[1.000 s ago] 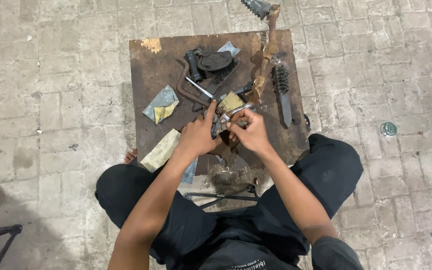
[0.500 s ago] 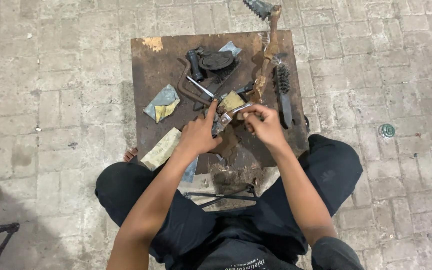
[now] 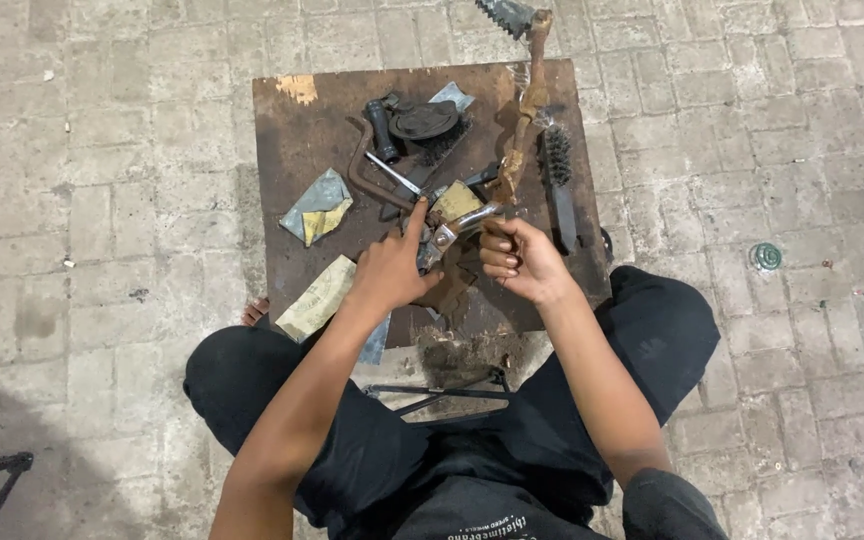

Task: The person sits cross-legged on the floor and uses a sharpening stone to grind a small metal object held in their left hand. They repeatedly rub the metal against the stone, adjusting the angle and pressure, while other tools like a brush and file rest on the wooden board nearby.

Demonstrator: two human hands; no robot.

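The left hand [image 3: 387,268] pinned the small metal part [image 3: 442,238] on the rusty work table [image 3: 297,130], forefinger extended; the right hand [image 3: 522,260] pinched its shiny end (steady support advisable).

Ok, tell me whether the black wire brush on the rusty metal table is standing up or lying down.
Lying down. The black wire brush rests flat on the rusty metal table, bristle end away from the person, beside the right hand.
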